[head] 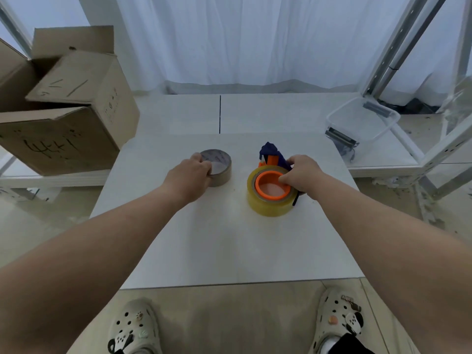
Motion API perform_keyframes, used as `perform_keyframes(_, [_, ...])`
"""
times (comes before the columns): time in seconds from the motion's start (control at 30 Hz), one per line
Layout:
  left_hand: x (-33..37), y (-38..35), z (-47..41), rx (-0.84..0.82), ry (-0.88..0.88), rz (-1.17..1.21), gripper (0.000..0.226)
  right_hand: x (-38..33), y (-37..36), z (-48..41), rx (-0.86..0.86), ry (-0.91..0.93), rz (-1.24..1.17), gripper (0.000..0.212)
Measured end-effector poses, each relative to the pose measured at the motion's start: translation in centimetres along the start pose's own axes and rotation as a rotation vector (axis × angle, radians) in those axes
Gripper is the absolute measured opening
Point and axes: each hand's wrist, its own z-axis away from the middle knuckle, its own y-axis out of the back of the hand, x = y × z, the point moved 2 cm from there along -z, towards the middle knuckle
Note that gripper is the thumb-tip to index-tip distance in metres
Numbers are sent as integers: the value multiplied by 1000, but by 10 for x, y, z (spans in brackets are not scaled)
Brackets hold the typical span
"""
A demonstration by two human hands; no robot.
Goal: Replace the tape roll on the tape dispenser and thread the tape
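A brown tape roll (pixel 220 166) lies flat on the white table (pixel 229 238), left of centre. My left hand (pixel 191 175) grips its near left side. To the right lies the tape dispenser (pixel 272 155), dark blue with orange parts. A yellowish clear tape roll (pixel 265 208) sits on its orange hub (pixel 272 186). My right hand (pixel 302 173) holds the dispenser from the right, with fingers over the hub's rim. The dispenser's handle is mostly hidden under that hand.
Open cardboard boxes (pixel 63 103) stand at the left beyond the table. A clear plastic container (pixel 362 121) rests on a low shelf at the back right, beside a metal frame (pixel 398 47). My feet in pale clogs (pixel 132 328) are at the near table edge.
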Motion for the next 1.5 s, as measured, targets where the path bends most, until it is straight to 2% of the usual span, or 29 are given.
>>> perform_keyframes(0.13, [8, 8, 7, 56, -11, 76, 32, 6, -2, -3, -21, -17, -95, 38])
perform_keyframes(0.23, [24, 15, 7, 122, -85, 155, 31, 17, -1, -2, -63, -76, -316, 40])
perform_keyframes(0.3, [38, 18, 6, 130, -169, 137, 33, 21, 1, 0, -71, -115, -446, 34])
perform_keyframes(0.37, [51, 17, 3, 82, -244, 49, 43, 24, 2, 0, -85, -107, -473, 33])
perform_keyframes(0.5, [65, 13, -1, -87, -388, -155, 60, 24, 0, 0, -158, -26, -349, 47])
perform_keyframes(0.6, [64, 9, -5, -136, -375, -192, 62, 18, -3, -1, -113, 15, -308, 53])
perform_keyframes(0.8, [59, 4, -10, -107, -361, -170, 64, 11, -16, -4, -11, 63, -341, 40])
perform_keyframes(0.97, [56, 1, -12, -109, -339, -137, 63, 12, -17, -7, -3, 27, -346, 34])
perform_keyframes(1.2, [51, 2, -12, -84, -305, -101, 58, 15, -13, -7, -11, -40, -298, 45])
perform_keyframes(1.27, [51, 10, -10, -72, -284, -116, 58, 8, -4, -2, 37, -6, -213, 47])
perform_keyframes(1.4, [53, 58, -3, -11, -268, -142, 53, -36, 28, 19, 138, 199, 37, 40])
perform_keyframes(1.5, [59, 100, 13, 65, -242, -122, 49, -65, 46, 46, 168, 282, 111, 37])
